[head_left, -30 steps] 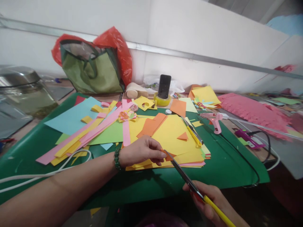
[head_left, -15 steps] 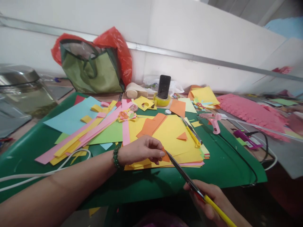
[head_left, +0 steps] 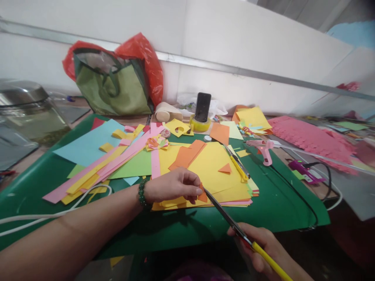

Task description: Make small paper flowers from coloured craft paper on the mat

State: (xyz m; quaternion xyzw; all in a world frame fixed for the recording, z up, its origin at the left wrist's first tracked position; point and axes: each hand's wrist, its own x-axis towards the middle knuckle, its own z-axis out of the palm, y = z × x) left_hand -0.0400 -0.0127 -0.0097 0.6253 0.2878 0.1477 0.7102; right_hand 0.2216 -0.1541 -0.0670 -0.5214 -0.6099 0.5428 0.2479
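Note:
My left hand (head_left: 183, 184), a green bead bracelet at its wrist, pinches a small piece of orange paper (head_left: 202, 195) between thumb and fingers. In my right hand (head_left: 258, 244) are scissors (head_left: 225, 215) with yellow handles, their blades pointing up and left. The blade tips reach the orange paper right beside my left fingertips. Below both lies a stack of yellow paper (head_left: 211, 164) with other coloured sheets under it. An orange paper triangle (head_left: 225, 169) rests on the stack, left of a yellow utility knife (head_left: 238, 166).
A pink glue gun (head_left: 263, 150) sits at the right, its black cord running to the front edge of the green mat (head_left: 281, 203). Pink and yellow strips (head_left: 117, 164) spread at the left beside a white cable (head_left: 73, 208). A phone (head_left: 203, 107) stands behind, near a green bag (head_left: 117, 88).
The small orange piece looks narrower, and the scissors' tips sit slightly further left, against it. Both hands stay almost in place.

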